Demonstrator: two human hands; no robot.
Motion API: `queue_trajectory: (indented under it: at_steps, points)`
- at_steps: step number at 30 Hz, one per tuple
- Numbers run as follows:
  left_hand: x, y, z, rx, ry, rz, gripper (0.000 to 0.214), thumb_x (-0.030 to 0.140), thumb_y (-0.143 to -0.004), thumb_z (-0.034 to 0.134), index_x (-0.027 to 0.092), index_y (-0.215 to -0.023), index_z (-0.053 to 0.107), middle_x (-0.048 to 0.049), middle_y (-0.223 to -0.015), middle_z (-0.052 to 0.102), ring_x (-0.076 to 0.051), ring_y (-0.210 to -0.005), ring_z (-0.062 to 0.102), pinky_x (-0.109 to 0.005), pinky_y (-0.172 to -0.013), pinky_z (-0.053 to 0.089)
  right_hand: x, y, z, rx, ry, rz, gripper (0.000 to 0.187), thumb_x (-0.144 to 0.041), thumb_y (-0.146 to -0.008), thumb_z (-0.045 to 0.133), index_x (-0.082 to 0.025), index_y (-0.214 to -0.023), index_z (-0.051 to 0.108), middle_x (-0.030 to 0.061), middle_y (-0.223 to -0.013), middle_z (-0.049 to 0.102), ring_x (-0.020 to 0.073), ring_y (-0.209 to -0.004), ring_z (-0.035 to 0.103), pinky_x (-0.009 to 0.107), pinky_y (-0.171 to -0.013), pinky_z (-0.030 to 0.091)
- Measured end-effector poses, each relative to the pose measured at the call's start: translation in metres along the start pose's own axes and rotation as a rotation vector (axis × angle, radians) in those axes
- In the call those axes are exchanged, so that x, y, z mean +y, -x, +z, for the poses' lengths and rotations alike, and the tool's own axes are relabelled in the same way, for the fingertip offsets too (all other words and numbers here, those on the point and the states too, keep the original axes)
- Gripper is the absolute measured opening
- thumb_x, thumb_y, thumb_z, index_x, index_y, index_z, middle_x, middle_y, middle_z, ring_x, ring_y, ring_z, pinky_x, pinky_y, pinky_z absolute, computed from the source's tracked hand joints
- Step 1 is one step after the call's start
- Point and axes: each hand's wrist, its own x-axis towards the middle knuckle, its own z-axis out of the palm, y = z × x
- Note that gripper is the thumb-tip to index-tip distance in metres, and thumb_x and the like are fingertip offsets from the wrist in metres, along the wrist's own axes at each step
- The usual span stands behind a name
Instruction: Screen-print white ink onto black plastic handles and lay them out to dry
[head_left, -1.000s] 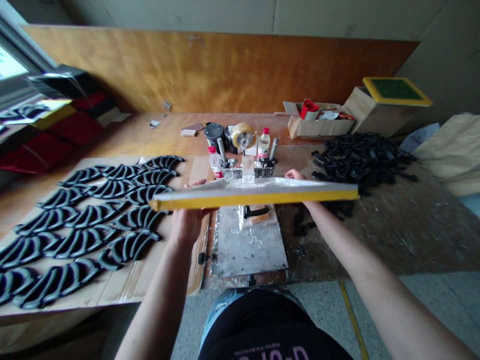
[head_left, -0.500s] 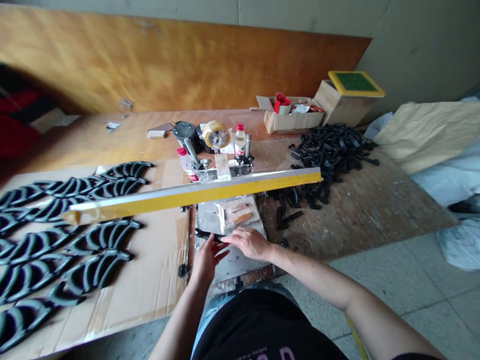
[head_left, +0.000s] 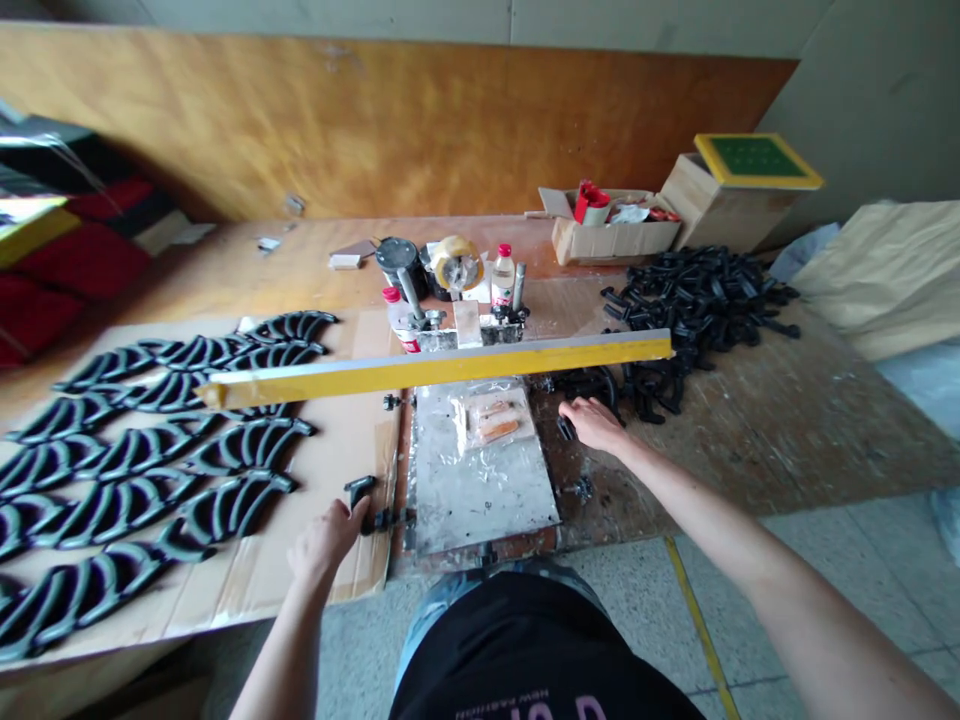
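My left hand (head_left: 324, 540) is closed on a small black plastic part (head_left: 360, 491) at the near edge of the cardboard sheet (head_left: 341, 450), just left of the metal printing plate (head_left: 484, 490). My right hand (head_left: 596, 424) lies right of the plate. Its fingers curl down onto a loose black part (head_left: 565, 432) at the edge of the heap of black parts (head_left: 697, 300). The yellow-framed screen (head_left: 435, 366) hangs tilted up above the plate, with neither hand on it.
Rows of black curved parts (head_left: 150, 470) lie on the cardboard at left. Bottles, a tape roll (head_left: 456, 264) and the screen hinge clamp (head_left: 465, 325) stand behind the plate. Cardboard boxes (head_left: 615, 238) sit at the back right against a wooden board.
Both hands let go of the screen frame, which stayed raised. They met over the plate, then parted: the left went to the cardboard with a black part, the right to the loose black parts.
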Motion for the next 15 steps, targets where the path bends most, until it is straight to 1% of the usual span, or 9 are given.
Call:
queue_trajectory:
  at_steps: [1, 2, 3, 4, 6, 8, 10, 12, 15]
  points:
    - [0.010, 0.001, -0.006, 0.022, -0.047, 0.017, 0.040, 0.063, -0.065, 0.062, 0.023, -0.063, 0.056, -0.0047, -0.048, 0.054, -0.032, -0.061, 0.063, -0.044, -0.062, 0.049, -0.010, -0.008, -0.006, 0.061, -0.015, 0.008, 0.025, -0.009, -0.081, 0.060, -0.019, -0.104, 0.064, 0.0091, -0.093, 0.069, 0.0216, -0.094, 0.062, 0.035, -0.089, 0.043]
    - [0.023, 0.001, -0.014, 0.044, -0.035, 0.044, 0.040, 0.063, -0.070, 0.059, 0.022, -0.070, 0.059, -0.0058, -0.055, 0.059, -0.031, -0.064, 0.064, -0.043, -0.063, 0.049, -0.023, -0.017, -0.012, 0.134, -0.046, -0.003, 0.025, -0.011, -0.082, 0.060, -0.019, -0.106, 0.063, 0.0090, -0.096, 0.068, 0.0216, -0.095, 0.062, 0.034, -0.088, 0.044]
    - [0.040, 0.000, -0.023, 0.067, 0.052, 0.080, 0.039, 0.061, -0.073, 0.057, 0.022, -0.078, 0.061, -0.0061, -0.061, 0.063, -0.028, -0.065, 0.064, -0.040, -0.064, 0.050, -0.037, -0.027, -0.016, 0.208, -0.088, -0.032, 0.025, -0.013, -0.084, 0.059, -0.019, -0.108, 0.061, 0.0087, -0.100, 0.067, 0.0212, -0.096, 0.061, 0.033, -0.087, 0.045]
    - [0.060, 0.000, -0.032, 0.072, 0.185, 0.116, 0.038, 0.058, -0.076, 0.056, 0.021, -0.084, 0.061, -0.0056, -0.066, 0.065, -0.025, -0.066, 0.064, -0.037, -0.063, 0.051, -0.053, -0.037, -0.017, 0.275, -0.129, -0.070, 0.026, -0.015, -0.085, 0.057, -0.020, -0.110, 0.060, 0.0082, -0.105, 0.066, 0.0207, -0.097, 0.060, 0.032, -0.086, 0.045]
    - [0.105, 0.000, -0.053, 0.093, 0.553, 0.216, 0.039, 0.055, -0.078, 0.057, 0.020, -0.094, 0.059, -0.0028, -0.070, 0.065, -0.019, -0.065, 0.064, -0.030, -0.058, 0.051, -0.083, -0.054, -0.016, 0.360, -0.160, -0.137, 0.027, -0.014, -0.085, 0.054, -0.019, -0.111, 0.058, 0.0086, -0.111, 0.062, 0.0208, -0.099, 0.058, 0.032, -0.085, 0.046]
    - [0.150, 0.004, -0.073, 0.127, 0.816, 0.328, 0.038, 0.051, -0.077, 0.060, 0.018, -0.096, 0.059, -0.0011, -0.072, 0.063, -0.016, -0.062, 0.062, -0.026, -0.055, 0.051, -0.107, -0.068, -0.009, 0.389, -0.102, -0.185, 0.024, -0.012, -0.085, 0.053, -0.017, -0.107, 0.059, 0.0105, -0.110, 0.061, 0.0228, -0.100, 0.056, 0.034, -0.086, 0.045]
    - [0.185, 0.011, -0.087, 0.197, 0.981, 0.403, 0.034, 0.046, -0.080, 0.058, 0.015, -0.094, 0.060, -0.0013, -0.073, 0.062, -0.014, -0.062, 0.060, -0.026, -0.056, 0.051, -0.120, -0.075, -0.001, 0.371, -0.012, -0.255, 0.017, -0.012, -0.087, 0.053, -0.017, -0.101, 0.060, 0.0104, -0.104, 0.062, 0.0242, -0.101, 0.052, 0.037, -0.088, 0.042]
    - [0.206, 0.021, -0.096, 0.261, 1.091, 0.438, 0.031, 0.042, -0.084, 0.054, 0.014, -0.096, 0.061, -0.0007, -0.072, 0.059, -0.012, -0.060, 0.056, -0.027, -0.057, 0.051, -0.124, -0.076, 0.004, 0.332, 0.061, -0.338, 0.012, -0.015, -0.091, 0.053, -0.019, -0.097, 0.062, 0.0084, -0.099, 0.062, 0.0241, -0.099, 0.051, 0.038, -0.088, 0.040]
    - [0.215, 0.033, -0.099, 0.260, 1.163, 0.442, 0.027, 0.040, -0.086, 0.054, 0.015, -0.092, 0.063, 0.0017, -0.064, 0.052, -0.010, -0.055, 0.050, -0.025, -0.055, 0.049, -0.120, -0.074, 0.007, 0.296, 0.062, -0.415, 0.009, -0.024, -0.093, 0.057, -0.021, -0.098, 0.064, 0.0060, -0.095, 0.062, 0.0230, -0.096, 0.050, 0.036, -0.085, 0.039]
